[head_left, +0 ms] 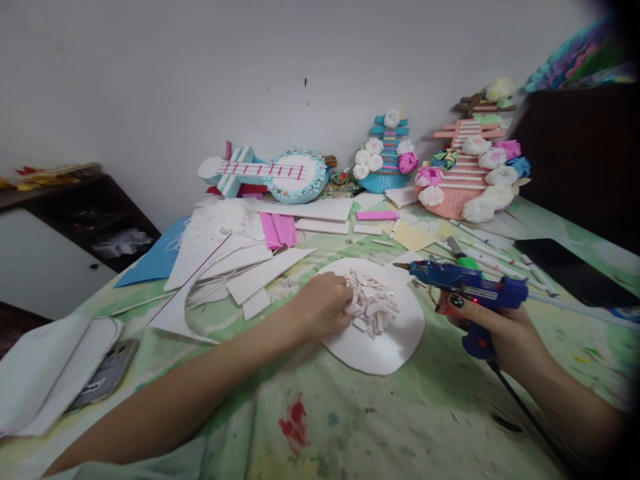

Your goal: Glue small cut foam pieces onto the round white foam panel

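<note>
A round white board lies on the green table cover, with a heap of small white foam scraps on it. My left hand is closed at the left side of the heap, knuckles up; what its fingers hold, if anything, is hidden. To the right of the board, my right hand grips a blue hot glue gun by its handle. The gun's nozzle points left, above the board's upper right edge and apart from the scraps. A small red light glows on its side, and a black cord runs down from the handle.
White foam pieces and pink paper lie beyond my left arm. Decorated instrument models stand along the wall. Several markers and a black phone lie at the right. A grey phone sits partly under white sheets at the left.
</note>
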`<state>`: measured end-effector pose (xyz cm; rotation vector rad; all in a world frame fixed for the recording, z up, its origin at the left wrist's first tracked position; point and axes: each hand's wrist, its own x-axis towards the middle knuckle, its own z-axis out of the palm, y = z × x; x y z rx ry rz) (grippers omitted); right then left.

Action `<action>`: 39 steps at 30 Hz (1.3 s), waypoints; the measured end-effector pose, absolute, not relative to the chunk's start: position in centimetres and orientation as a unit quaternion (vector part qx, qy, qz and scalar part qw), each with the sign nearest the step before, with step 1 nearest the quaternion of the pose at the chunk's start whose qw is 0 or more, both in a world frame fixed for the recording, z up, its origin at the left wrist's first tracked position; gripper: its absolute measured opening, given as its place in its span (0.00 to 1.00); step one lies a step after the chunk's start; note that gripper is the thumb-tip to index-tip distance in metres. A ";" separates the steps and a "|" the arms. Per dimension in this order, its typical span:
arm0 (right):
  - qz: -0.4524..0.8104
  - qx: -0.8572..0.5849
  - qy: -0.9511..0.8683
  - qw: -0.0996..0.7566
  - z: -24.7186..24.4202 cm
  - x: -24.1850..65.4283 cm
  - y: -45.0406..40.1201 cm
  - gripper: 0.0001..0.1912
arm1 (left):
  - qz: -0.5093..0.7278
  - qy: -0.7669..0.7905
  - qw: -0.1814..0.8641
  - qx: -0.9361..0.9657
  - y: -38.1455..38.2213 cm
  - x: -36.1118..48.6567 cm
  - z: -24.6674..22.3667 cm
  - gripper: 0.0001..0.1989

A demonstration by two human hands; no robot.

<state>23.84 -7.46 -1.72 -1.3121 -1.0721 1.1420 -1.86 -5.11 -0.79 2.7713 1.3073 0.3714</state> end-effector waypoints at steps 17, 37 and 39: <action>0.508 -0.488 -0.502 0.501 -0.6 22.0 -9.7 0.16 | 0.379 0.403 0.622 0.554 -4.4 -1.7 -0.7 0.11; 0.523 -0.480 -0.581 0.399 -1.2 23.1 -9.7 0.18 | 0.406 0.388 0.633 0.532 -5.0 -1.0 -0.5 0.08; 0.513 -0.486 -0.581 0.403 -1.4 23.1 -9.7 0.18 | 0.414 0.385 0.626 0.537 -4.9 -1.1 -0.6 0.09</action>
